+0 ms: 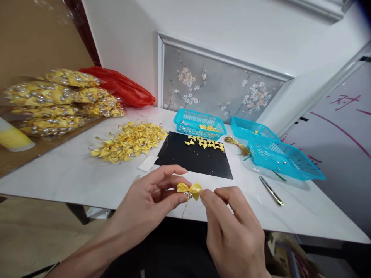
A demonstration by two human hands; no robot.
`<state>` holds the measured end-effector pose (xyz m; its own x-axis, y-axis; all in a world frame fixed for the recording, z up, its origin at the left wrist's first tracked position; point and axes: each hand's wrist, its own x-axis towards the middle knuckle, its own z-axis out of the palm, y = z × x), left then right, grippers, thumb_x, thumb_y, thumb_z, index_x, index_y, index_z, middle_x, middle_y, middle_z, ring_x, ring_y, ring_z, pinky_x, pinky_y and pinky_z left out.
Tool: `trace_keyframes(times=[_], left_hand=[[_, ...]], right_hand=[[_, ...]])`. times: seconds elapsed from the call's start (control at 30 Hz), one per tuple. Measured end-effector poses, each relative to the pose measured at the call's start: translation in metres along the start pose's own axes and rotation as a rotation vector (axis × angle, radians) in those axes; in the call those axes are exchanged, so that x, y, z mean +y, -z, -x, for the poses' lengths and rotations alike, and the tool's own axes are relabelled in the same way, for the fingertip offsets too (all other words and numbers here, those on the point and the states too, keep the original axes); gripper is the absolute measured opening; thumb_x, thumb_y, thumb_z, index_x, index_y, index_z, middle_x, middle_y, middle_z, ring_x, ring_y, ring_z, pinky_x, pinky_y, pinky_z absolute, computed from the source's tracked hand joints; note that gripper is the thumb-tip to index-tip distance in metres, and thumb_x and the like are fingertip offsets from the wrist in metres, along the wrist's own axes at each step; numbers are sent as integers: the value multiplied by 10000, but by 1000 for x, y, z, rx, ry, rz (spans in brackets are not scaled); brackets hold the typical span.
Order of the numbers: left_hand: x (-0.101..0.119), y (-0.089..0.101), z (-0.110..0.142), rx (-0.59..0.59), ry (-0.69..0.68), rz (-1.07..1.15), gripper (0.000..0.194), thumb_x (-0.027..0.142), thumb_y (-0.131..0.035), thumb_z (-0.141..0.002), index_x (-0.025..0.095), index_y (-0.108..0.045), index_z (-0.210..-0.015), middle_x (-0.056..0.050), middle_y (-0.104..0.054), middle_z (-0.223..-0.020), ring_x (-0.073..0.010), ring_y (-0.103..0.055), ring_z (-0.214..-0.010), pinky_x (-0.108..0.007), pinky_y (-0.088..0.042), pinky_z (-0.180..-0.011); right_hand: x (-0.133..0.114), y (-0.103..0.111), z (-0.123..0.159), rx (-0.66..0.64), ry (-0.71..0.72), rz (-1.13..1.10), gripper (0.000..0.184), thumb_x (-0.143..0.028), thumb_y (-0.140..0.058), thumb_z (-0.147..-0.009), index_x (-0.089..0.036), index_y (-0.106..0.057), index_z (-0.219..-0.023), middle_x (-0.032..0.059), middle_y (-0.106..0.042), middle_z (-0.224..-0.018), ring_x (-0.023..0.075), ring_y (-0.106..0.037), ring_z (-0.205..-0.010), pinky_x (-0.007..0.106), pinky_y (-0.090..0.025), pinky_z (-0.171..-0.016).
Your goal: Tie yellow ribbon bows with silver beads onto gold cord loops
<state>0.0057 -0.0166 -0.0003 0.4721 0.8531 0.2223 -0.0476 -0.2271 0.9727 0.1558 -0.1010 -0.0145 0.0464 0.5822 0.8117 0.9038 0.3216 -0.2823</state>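
Observation:
A small yellow ribbon bow (189, 189), with silvery beads at its middle and a thin gold cord trailing down, is held up over the table's front edge. My left hand (158, 195) grips its left side between thumb and fingers. At the bow's right loop, my right hand (232, 220) has thumb and forefinger pinched together on the edge. Beyond the hands lies a black mat (194, 156) with several loose yellow bows (207, 143) along its far side. A large heap of yellow bows with cord loops (133, 141) rests to the left.
A blue basket (199, 121) with yellow bows stands behind the mat. Further right are more blue baskets (286, 158), a bundle of gold cords (237, 146) and a cutter knife (271, 190). Stacked bags of bows (52, 96) and a red plastic bag (124, 87) sit at left.

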Motion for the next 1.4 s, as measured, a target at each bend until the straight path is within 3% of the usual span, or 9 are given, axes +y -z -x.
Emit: trace_keyframes(times=[0.23, 0.43, 0.7, 1.03, 1.4], left_hand=[[-1, 0, 1, -26, -6, -59, 310, 153, -699, -794, 290, -653, -1068, 32, -779, -924, -133, -734, -816, -150, -582, -673], [-4, -1, 2, -7, -57, -100, 262, 100, -696, -778, 279, -690, -969, 53, -772, -891, -103, -725, -777, -135, -575, -710], [0, 0, -2, -4, -323, -296, 185, 27, -667, -770, 205, -715, -753, 16, -732, -866, -92, -683, -737, -119, -523, -602], [-3, 3, 1, -71, -378, -246, 260, -39, -641, -766, 209, -718, -777, 29, -735, -845, -73, -671, -699, -114, -511, -601], [-9, 4, 5, -137, -432, -100, 328, -67, -609, -782, 241, -702, -844, 30, -740, -891, -108, -705, -761, -172, -567, -669]], right_hand=[[-1, -1, 0, 16, 12, 25, 232, 24, -530, -865, -104, -699, -959, 59, -529, -768, 151, -501, -689, 279, -408, -598], [-2, -5, 3, -2, -18, 5, 189, -8, -536, -878, -109, -684, -939, 45, -525, -730, 151, -488, -657, 290, -404, -604], [-1, -6, 10, -4, -96, -82, 183, -37, -528, -904, -143, -670, -948, 16, -477, -724, 127, -452, -643, 267, -368, -578], [-2, -6, 12, -63, -207, -207, 178, -80, -502, -935, -171, -654, -922, -4, -444, -719, 93, -465, -596, 218, -379, -533], [-4, -12, 19, 47, -242, -327, 191, -78, -536, -913, -200, -682, -935, -10, -459, -702, 97, -487, -580, 211, -381, -490]])
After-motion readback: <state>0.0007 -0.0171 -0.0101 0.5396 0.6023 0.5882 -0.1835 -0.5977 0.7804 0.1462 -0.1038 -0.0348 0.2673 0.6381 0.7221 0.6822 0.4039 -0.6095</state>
